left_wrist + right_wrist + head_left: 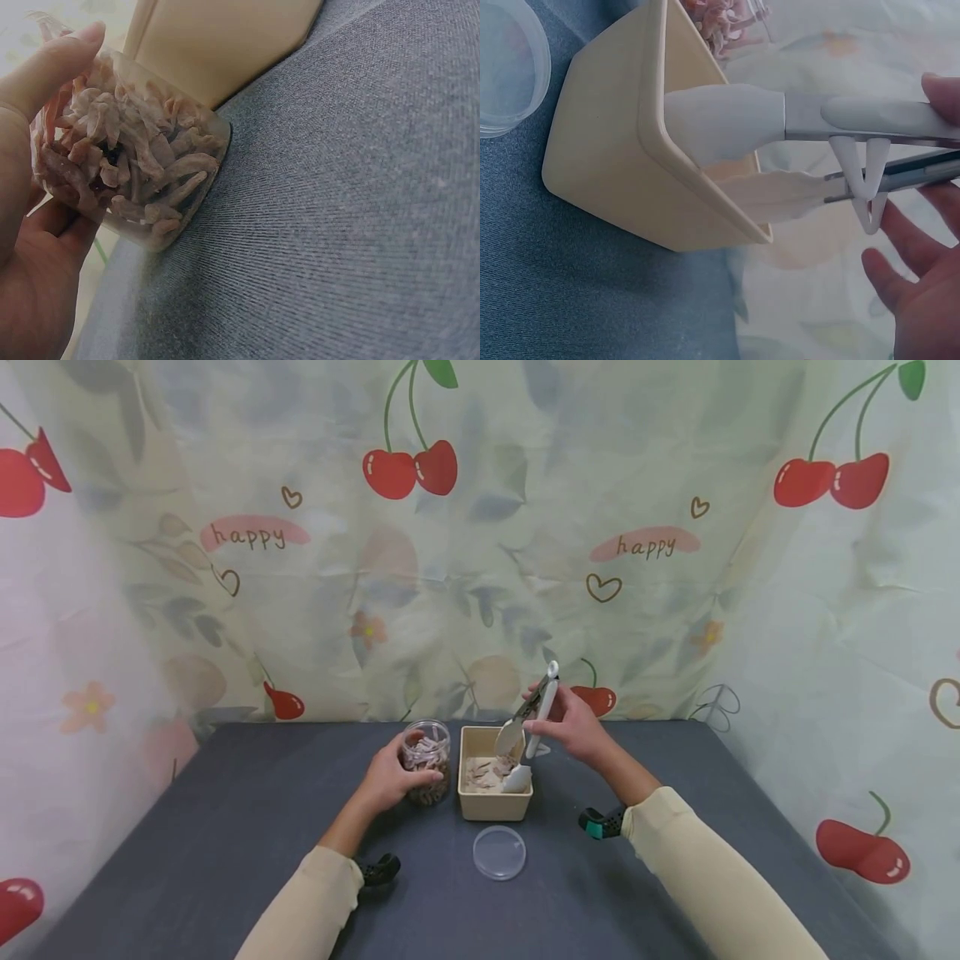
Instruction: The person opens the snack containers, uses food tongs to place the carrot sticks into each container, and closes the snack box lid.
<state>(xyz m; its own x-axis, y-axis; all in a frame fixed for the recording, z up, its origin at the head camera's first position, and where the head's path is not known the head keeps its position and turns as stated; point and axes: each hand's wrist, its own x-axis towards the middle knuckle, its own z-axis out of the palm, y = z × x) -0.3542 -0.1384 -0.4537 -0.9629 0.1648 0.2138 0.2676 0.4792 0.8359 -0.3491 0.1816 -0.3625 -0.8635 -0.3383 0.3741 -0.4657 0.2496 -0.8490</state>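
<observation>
My left hand (388, 777) grips a clear jar (429, 792) standing on the cloth, its thumb across the near side. Small pinkish-brown dried strips (142, 150) fill much of the jar, and no lid covers its mouth. To the jar's right is a beige rectangular bin (495, 810) with some of the same pieces scattered on its bottom. In my right hand (576, 725) is a pair of tongs (735, 116) with white scoop-shaped tips and metal arms. The tips are spread apart and reach down into the bin, with nothing visible between them.
A round clear plastic lid (499, 853) lies on the dark grey tablecloth (285, 793) in front of the bin. A printed curtain (480, 568) with cherries hangs behind the table and along both sides. Each wrist wears a dark strap (600, 823).
</observation>
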